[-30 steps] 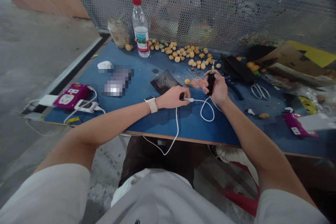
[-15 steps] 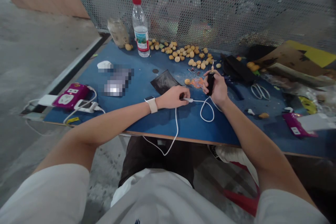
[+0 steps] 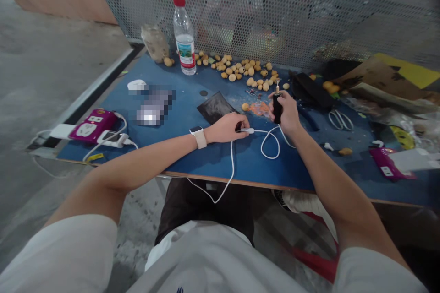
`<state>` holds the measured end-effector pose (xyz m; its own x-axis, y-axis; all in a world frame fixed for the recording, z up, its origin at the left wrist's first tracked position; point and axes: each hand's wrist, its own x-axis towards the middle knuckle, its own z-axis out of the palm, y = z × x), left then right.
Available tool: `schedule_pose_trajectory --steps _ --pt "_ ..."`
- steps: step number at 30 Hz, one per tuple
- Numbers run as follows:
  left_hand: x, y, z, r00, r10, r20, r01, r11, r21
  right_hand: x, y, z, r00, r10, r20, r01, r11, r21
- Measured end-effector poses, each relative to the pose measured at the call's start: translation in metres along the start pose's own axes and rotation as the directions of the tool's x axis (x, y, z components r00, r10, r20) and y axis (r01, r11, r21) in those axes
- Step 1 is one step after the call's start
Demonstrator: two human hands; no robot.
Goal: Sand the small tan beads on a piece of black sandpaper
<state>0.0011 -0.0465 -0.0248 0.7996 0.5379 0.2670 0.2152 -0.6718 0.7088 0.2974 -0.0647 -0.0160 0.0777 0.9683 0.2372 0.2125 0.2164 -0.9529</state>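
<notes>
My right hand (image 3: 287, 113) is wrapped round a small black rotary tool (image 3: 277, 107), held upright with its metal tip pointing up. A white cable (image 3: 267, 143) loops on the blue table (image 3: 192, 155) from the tool toward my lap. My left hand (image 3: 228, 127), a watch on its wrist, rests on the table with its fingers pinched on the cable's white plug (image 3: 248, 131); a small dark thing shows under the fingers. A lone tan nut (image 3: 245, 106) lies just beyond, beside an orange patch of shavings (image 3: 260, 108).
Several tan nuts (image 3: 240, 69) are scattered along the back by a water bottle (image 3: 184, 36) and a jar (image 3: 155, 43). A dark pad (image 3: 215, 106), scissors (image 3: 340, 119), a pink power strip (image 3: 92, 124) and clutter at the right sit on the table. Mesh screen behind.
My right hand with the tool has shifted slightly away and to the right; the cable loop moved a little. My left hand has stayed put.
</notes>
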Motion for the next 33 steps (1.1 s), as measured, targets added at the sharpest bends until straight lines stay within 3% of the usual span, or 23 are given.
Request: schedule_pose_trajectory --steps 2,5,8,11,15,20,24,27,33 --pt "-0.001 0.0 0.0 1.0 0.001 0.0 -0.001 1.0 -0.002 0.005 0.005 -0.014 0.993 -0.08 -0.091 0.047 0.946 -0.321" --pt "-0.003 0.002 -0.001 0.999 0.009 -0.038 -0.008 1.0 0.003 0.013 0.016 -0.038 0.973 -0.191 -0.127 0.051 0.719 -0.693" --pt "-0.005 0.004 -0.007 0.997 0.012 -0.079 -0.009 1.0 0.028 0.018 0.027 -0.054 0.977 -0.174 -0.123 -0.005 0.558 -0.83" --pt "-0.006 0.003 -0.02 0.995 0.012 -0.104 -0.005 0.998 0.065 0.02 0.032 -0.061 0.985 -0.122 -0.121 -0.045 0.497 -0.867" --pt "-0.006 -0.007 -0.047 0.983 0.003 -0.182 0.027 0.986 0.162 0.017 0.026 -0.055 0.987 -0.136 -0.087 -0.011 0.479 -0.878" --pt "-0.012 -0.025 -0.074 0.961 -0.117 -0.252 0.227 0.853 0.469 0.008 0.014 -0.023 0.968 -0.211 0.135 0.235 0.574 -0.784" --pt "-0.018 -0.029 -0.072 0.954 -0.244 -0.175 0.3 0.776 0.554 0.012 0.006 0.013 0.937 -0.181 0.298 0.341 0.65 -0.679" --pt "-0.02 -0.032 -0.064 0.965 -0.231 -0.124 0.261 0.79 0.556 0.027 0.001 0.033 0.921 -0.109 0.373 0.349 0.657 -0.669" --pt "-0.019 -0.045 -0.059 0.984 -0.162 -0.073 0.177 0.864 0.471 0.037 -0.002 0.044 0.935 -0.114 0.336 0.312 0.713 -0.628"
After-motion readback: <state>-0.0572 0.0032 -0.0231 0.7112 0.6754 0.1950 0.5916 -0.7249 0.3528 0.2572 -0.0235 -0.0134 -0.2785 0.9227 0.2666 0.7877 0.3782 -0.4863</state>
